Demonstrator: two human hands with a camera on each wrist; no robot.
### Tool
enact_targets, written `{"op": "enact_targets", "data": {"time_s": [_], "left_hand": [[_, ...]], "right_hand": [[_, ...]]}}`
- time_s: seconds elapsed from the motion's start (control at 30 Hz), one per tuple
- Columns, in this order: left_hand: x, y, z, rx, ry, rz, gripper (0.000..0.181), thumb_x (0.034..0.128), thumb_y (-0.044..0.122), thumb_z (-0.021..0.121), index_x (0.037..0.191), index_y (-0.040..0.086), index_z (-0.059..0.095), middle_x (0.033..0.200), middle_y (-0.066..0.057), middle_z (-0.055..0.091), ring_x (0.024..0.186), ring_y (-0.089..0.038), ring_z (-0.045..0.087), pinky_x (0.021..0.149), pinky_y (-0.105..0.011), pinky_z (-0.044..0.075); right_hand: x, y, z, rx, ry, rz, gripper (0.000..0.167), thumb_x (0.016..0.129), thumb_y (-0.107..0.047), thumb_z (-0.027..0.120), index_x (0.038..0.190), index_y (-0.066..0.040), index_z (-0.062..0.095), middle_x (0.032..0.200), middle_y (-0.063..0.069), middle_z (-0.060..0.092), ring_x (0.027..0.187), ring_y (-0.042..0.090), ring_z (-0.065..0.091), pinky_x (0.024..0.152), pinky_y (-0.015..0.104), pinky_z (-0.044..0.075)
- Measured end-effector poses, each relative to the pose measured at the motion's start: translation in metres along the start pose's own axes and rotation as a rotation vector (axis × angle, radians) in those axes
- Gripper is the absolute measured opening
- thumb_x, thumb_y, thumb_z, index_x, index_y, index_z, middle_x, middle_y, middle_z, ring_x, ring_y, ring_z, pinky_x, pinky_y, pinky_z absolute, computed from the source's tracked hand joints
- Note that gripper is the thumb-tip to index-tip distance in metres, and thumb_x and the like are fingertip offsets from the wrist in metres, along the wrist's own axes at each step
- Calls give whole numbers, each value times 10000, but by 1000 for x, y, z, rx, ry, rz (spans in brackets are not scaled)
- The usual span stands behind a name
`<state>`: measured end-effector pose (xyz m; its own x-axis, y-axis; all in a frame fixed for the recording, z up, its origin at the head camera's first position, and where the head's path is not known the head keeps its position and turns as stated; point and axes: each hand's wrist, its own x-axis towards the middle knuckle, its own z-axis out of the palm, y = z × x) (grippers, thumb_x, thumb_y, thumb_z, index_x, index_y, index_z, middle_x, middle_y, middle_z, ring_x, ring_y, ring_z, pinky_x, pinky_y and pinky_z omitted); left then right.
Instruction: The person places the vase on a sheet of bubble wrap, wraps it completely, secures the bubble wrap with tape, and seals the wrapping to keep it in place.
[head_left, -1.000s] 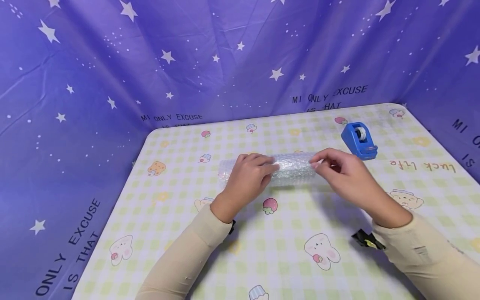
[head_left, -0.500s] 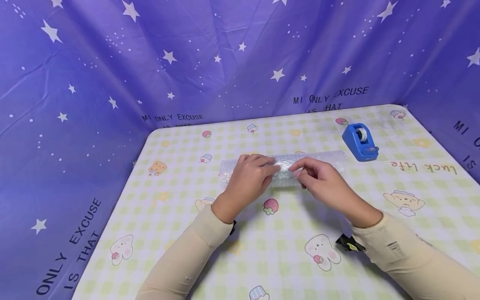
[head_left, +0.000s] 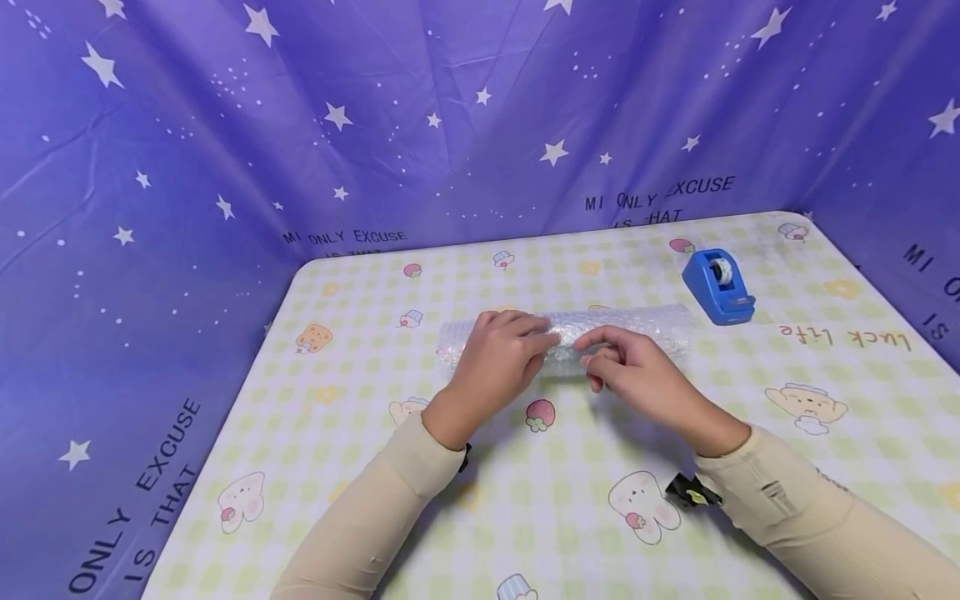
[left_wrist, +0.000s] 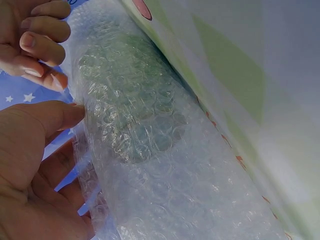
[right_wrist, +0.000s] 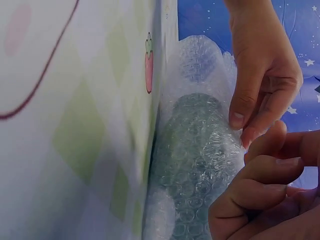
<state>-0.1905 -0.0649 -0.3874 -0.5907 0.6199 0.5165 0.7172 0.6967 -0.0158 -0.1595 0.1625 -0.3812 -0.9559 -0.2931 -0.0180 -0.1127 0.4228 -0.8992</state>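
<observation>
A roll of clear bubble wrap [head_left: 652, 325] lies across the table, with a rounded, greenish thing [right_wrist: 192, 120] showing through it; its kind is hidden by the bubbles. My left hand [head_left: 501, 358] lies over the roll and holds it, thumb [left_wrist: 62, 117] against the upper wrap and fingers on the far side. Just to its right, my right hand [head_left: 637, 371] has its index finger stretched toward the wrap and its other fingers loosely bent. Nothing shows between those fingers; whether the index fingertip touches the wrap is hard to tell.
A blue tape dispenser [head_left: 718, 286] with a roll of tape stands behind and to the right of the wrap. The table [head_left: 360, 500] has a green checked cover with printed figures. A purple star-printed curtain [head_left: 450, 125] hangs behind the table's far edge.
My right hand has moved left from the roll's right part to near my left hand, uncovering the right end of the wrap. The left hand has stayed in place.
</observation>
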Motion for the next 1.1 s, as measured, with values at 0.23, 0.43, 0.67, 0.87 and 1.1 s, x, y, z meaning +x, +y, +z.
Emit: {"op": "enact_targets", "data": {"time_s": [0.23,0.43,0.67,0.87,1.1], "left_hand": [[0,0,0,-2,-6,-6,255,933,130,721,1150,236,803,1241,27,749,1176,-180,679,938,-412,484],[0,0,-1,4,-8,-7,263,931,131,722,1158,238,800,1250,31,745,1180,-176,675,944,-408,479],[0,0,-1,11,-6,-9,268,924,131,727,1159,240,800,1252,37,745,1178,-170,676,942,-402,476],[0,0,-1,11,3,-8,268,922,130,729,1154,244,802,1248,41,747,1177,-167,675,947,-399,475],[0,0,2,16,17,1,266,920,130,727,1146,247,805,1246,40,749,1165,-167,680,938,-399,480]], "right_hand": [[2,2,2,-1,-11,24,246,1004,-159,566,1224,-71,632,732,75,674,539,126,416,549,298,362],[5,-1,4,-53,18,65,238,1014,-239,587,1186,-95,665,719,53,701,564,130,435,577,303,368],[4,-5,3,-100,19,112,264,1008,-294,594,1167,-101,678,702,28,721,522,110,389,549,316,345],[0,-8,-1,-169,-2,126,278,999,-309,603,1149,-95,698,683,10,717,522,130,434,547,309,368],[-6,-11,-4,-427,251,-165,103,950,-266,695,949,-165,719,606,-80,590,488,115,509,519,292,399]]}}
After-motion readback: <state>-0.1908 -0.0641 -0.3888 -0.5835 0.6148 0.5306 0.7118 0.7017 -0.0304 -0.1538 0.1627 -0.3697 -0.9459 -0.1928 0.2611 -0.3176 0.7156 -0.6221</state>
